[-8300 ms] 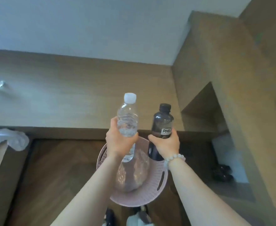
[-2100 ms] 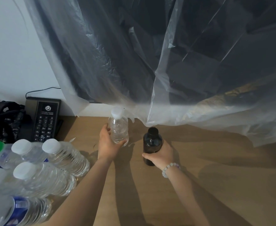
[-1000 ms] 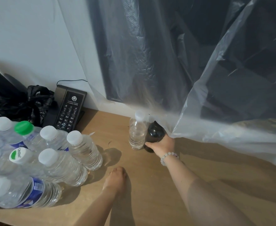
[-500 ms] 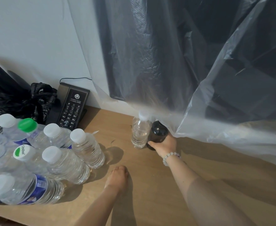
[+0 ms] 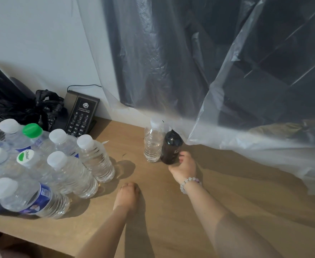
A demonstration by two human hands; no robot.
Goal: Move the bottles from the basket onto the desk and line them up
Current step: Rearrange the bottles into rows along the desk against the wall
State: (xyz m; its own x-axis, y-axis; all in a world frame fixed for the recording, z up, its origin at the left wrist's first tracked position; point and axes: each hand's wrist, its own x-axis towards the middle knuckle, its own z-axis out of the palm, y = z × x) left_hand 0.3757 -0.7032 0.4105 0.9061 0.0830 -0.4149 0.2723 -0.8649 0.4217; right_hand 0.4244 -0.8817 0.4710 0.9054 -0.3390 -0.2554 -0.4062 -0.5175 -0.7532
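Observation:
A clear bottle with a white cap (image 5: 153, 144) and a dark bottle with a black cap (image 5: 171, 148) stand upright side by side, touching, at the back of the wooden desk (image 5: 227, 192). My right hand (image 5: 184, 167), a bead bracelet on its wrist, sits just below and right of the dark bottle. Its fingers are loose, and only the fingertips are at the bottle's lower side. My left hand (image 5: 127, 196) rests on the desk nearer me, fingers curled under, holding nothing. The basket is out of view.
A cluster of several clear water bottles (image 5: 63, 168) fills the desk's left side. Behind it are a black desk phone (image 5: 80, 116) and a black plastic bag (image 5: 39, 108). Translucent plastic sheeting (image 5: 246, 127) hangs down onto the desk's back right.
My right hand has slid down off the dark bottle and loosened its grip. Both bottles stand where they were, and my left hand has stayed on the desk.

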